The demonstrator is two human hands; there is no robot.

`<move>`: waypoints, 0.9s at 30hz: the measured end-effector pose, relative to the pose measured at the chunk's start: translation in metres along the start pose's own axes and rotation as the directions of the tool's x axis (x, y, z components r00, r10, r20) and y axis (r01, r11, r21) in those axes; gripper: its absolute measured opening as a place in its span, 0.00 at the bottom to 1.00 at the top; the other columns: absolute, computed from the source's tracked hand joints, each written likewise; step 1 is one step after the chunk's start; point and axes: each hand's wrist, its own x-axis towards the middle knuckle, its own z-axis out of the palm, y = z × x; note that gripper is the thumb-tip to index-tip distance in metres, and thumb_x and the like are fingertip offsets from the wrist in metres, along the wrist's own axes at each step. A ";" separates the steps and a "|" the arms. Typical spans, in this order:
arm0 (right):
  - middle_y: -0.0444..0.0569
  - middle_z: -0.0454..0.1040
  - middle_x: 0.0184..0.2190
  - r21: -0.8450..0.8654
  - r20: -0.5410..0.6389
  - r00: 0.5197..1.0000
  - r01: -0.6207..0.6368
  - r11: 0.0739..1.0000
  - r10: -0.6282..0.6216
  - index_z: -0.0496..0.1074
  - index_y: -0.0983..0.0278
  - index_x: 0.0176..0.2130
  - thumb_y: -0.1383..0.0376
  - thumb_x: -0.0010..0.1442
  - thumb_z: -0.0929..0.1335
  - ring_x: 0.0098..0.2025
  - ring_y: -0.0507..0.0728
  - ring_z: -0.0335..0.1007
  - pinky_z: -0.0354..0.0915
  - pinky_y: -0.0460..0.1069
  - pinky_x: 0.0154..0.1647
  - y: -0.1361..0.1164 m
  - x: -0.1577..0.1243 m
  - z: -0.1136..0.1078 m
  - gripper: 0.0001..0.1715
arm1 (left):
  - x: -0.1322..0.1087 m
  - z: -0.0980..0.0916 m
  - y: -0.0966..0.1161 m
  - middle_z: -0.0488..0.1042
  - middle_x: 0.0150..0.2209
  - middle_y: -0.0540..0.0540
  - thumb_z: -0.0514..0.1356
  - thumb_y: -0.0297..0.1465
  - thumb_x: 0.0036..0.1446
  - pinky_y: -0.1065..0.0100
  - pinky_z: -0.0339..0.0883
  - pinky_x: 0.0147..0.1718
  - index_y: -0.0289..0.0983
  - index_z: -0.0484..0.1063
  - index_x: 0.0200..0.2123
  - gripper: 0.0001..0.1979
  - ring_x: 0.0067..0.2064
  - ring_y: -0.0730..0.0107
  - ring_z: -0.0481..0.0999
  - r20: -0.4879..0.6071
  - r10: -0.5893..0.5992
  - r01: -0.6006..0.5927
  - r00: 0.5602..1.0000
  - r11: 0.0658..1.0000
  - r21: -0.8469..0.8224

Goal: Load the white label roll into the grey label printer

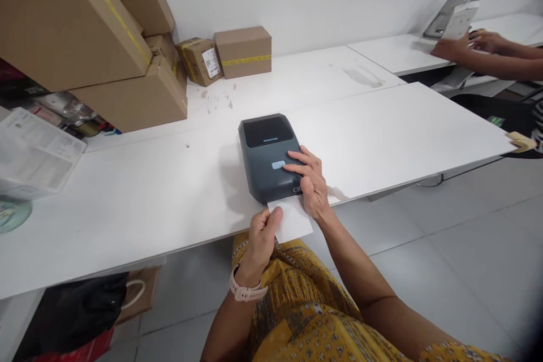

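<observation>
A dark grey label printer (267, 153) sits at the front edge of a white table (148, 209). A white label (292, 220) sticks out of its front slot. My left hand (261, 240) pinches the label's left edge, thumb on top; a pale watch is on that wrist. My right hand (309, 178) rests on the printer's top right, fingers laid flat and pressed on the lid beside a small light blue button (278, 164).
Stacked cardboard boxes (85, 39) with yellow tape stand at the back left, two smaller ones (241, 51) by the wall. Papers in plastic (34, 153) lie far left. Another person's hands (470, 45) work at a device (456, 8) on the far right table. Bags (76, 311) sit under the table.
</observation>
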 end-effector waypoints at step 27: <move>0.47 0.78 0.62 -0.330 0.402 0.901 0.311 0.891 -0.166 0.74 0.54 0.46 0.47 0.71 0.69 0.73 0.68 0.64 0.39 0.74 0.80 -0.021 0.048 -0.016 0.15 | 0.017 -0.014 0.018 0.61 0.73 0.37 0.57 0.40 0.72 0.47 0.55 0.73 0.43 0.62 0.70 0.27 0.75 0.50 0.59 -0.135 0.737 -0.580 0.662 0.618 0.532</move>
